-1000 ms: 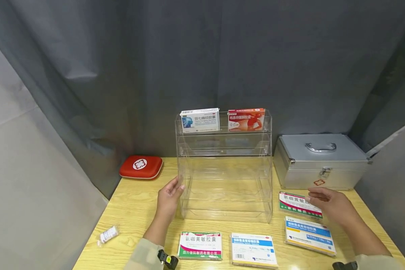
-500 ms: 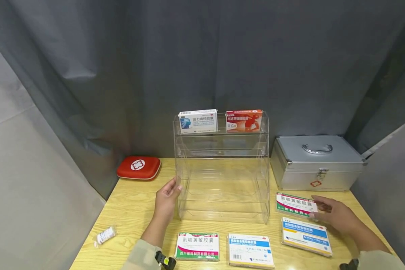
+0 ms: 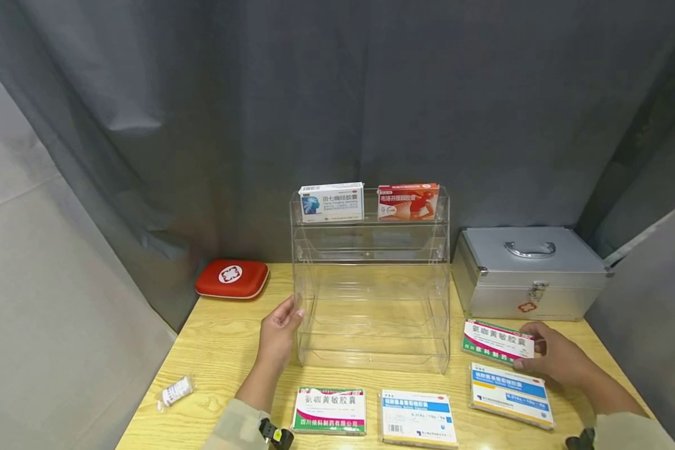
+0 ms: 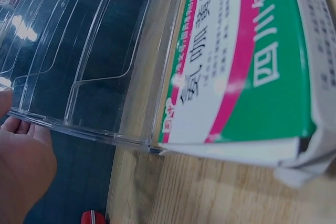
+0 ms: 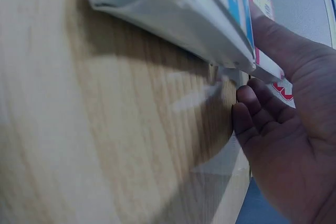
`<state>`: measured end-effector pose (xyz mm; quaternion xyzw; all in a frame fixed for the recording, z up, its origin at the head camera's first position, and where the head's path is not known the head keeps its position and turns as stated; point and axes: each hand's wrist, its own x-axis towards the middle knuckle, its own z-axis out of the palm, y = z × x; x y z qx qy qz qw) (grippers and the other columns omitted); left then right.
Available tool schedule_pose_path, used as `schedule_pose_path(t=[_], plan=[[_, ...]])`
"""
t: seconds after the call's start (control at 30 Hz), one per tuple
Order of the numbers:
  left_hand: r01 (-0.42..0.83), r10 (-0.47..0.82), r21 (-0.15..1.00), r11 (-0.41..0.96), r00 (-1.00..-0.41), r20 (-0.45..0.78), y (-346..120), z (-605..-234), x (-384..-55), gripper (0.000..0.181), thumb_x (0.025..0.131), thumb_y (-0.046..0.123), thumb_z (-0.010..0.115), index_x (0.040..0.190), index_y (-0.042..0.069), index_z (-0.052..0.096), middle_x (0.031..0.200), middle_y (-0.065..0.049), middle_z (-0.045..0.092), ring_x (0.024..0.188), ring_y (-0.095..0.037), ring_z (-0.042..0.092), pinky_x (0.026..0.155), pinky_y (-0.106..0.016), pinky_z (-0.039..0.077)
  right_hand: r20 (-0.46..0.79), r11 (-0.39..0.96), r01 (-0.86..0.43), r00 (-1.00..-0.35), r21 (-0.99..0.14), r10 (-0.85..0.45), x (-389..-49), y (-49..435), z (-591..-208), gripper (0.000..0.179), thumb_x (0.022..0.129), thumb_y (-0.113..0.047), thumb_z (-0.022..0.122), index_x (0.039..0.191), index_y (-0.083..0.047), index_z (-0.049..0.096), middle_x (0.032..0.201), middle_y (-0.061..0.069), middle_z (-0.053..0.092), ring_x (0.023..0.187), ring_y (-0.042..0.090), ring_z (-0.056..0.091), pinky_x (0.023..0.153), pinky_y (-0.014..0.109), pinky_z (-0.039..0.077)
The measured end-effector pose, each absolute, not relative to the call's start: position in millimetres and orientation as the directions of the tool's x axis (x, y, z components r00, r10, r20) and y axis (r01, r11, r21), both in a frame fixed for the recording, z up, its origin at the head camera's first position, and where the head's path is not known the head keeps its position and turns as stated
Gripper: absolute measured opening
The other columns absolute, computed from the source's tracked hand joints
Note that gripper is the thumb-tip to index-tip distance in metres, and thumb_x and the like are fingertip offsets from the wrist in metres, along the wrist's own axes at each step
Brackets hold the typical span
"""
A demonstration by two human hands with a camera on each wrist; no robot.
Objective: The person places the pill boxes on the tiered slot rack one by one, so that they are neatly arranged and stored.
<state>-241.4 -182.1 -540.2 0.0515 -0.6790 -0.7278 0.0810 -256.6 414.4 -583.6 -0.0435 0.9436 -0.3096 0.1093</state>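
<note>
Down and forward from the head, the tabletop (image 3: 225, 350) is surveyed; the rack (image 3: 370, 281) is shared by the left wrist, a medicine box (image 4: 236, 61) caught right up close; from the right wrist, wood is skimmed, tilted.

The rack (image 3: 369, 299) is clear, glossy plastic; at its three o'clock, the case (image 3: 531, 272) is satin metal with a shiny handle (image 3: 530, 255). The boxes (image 3: 497, 340) look like smooth card, the table (image 3: 225, 350) grained wood, the twelve o'clock curtain (image 3: 315, 94) matt cloth.
</note>
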Motion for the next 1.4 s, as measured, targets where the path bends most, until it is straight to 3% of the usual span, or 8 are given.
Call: schedule_pose_path(t=[0.13,0.33,0.5,0.63,0.8,1.03,1.23,1.4], plan=[[0.044,-0.191,0.997,-0.058,-0.981,0.032,-182,-541,-241,0.053,0.106,0.005,0.069,0.157,0.002,0.055,0.164,-0.018,0.053,0.157,-0.037,0.046,0.129,-0.042,0.04,-0.137,0.794,0.029,-0.988,-0.607,-0.069,-248,418,-585,0.092,0.09,-0.047,0.09,0.151,0.003,0.044,0.13,0.032,0.065,0.115,0.047,0.066,0.087,0.054,0.062],[0.05,-0.176,0.997,-0.062,-0.984,0.038,-182,-540,-240,0.053,0.106,0.008,0.07,0.157,0.003,0.055,0.165,-0.017,0.053,0.158,-0.038,0.045,0.13,-0.043,0.039,-0.035,0.759,0.042,-0.999,-0.65,0.025,-232,424,-574,0.064,0.107,-0.045,0.07,0.149,0.001,0.055,0.135,0.031,0.067,0.117,0.043,0.071,0.071,0.02,0.057],[0.057,-0.174,0.996,-0.063,-0.984,0.046,-183,-540,-242,0.052,0.106,0.003,0.068,0.156,0.002,0.055,0.164,-0.018,0.054,0.157,-0.037,0.046,0.127,-0.039,0.041,0.055,0.712,0.029,-0.994,-0.702,0.096,-220,419,-558,0.055,0.111,-0.04,0.065,0.147,0.001,0.061,0.123,0.014,0.077,0.096,-0.006,0.067,0.066,0.012,0.054],[0.06,-0.185,0.996,-0.062,-0.982,0.048,-183,-541,-243,0.051,0.106,0.004,0.069,0.155,0.0,0.056,0.161,-0.02,0.056,0.155,-0.038,0.049,0.124,-0.035,0.046,0.073,0.637,0.023,-0.99,-0.77,0.124,-214,410,-537,0.062,0.109,-0.044,0.067,0.152,0.0,0.058,0.112,-0.022,0.073,0.092,-0.026,0.054,0.068,0.008,0.054],[0.059,-0.193,0.996,-0.073,-0.98,0.044,-183,-540,-243,0.052,0.105,0.005,0.071,0.155,0.001,0.057,0.16,-0.019,0.058,0.154,-0.037,0.051,0.122,-0.033,0.048,0.121,0.617,-0.038,-0.988,-0.786,0.094,-211,386,-501,0.065,0.108,-0.048,0.067,0.159,-0.009,0.055,0.111,-0.043,0.057,0.098,-0.027,0.052,0.071,0.004,0.049],[0.046,-0.19,0.996,-0.07,-0.981,0.032,-181,-541,-240,0.053,0.105,0.006,0.07,0.156,0.005,0.056,0.164,-0.016,0.054,0.156,-0.036,0.048,0.127,-0.039,0.042,0.29,0.521,-0.183,-0.948,-0.834,0.132,-211,344,-453,0.052,0.108,-0.03,0.072,0.152,-0.005,0.06,0.112,-0.036,0.064,0.099,-0.018,0.062,0.078,0.002,0.055],[0.054,-0.187,0.996,-0.073,-0.982,0.039,-180,-541,-240,0.052,0.106,0.004,0.069,0.156,0.003,0.056,0.162,-0.019,0.055,0.156,-0.038,0.048,0.126,-0.038,0.043,0.327,0.51,-0.232,-0.94,-0.828,0.103,-211,314,-424,0.049,0.108,-0.026,0.072,0.151,-0.006,0.06,0.113,-0.031,0.066,0.093,-0.008,0.065,0.069,0.011,0.059],[0.052,-0.203,0.996,-0.078,-0.978,0.036,-180,-540,-241,0.052,0.105,0.004,0.07,0.155,0.004,0.058,0.161,-0.017,0.057,0.155,-0.036,0.05,0.124,-0.035,0.045,0.362,0.523,-0.265,-0.928,-0.81,0.091,-219,288,-406,0.047,0.11,-0.03,0.069,0.152,-0.011,0.061,0.116,-0.03,0.065,0.094,-0.001,0.061,0.059,0.016,0.055]])
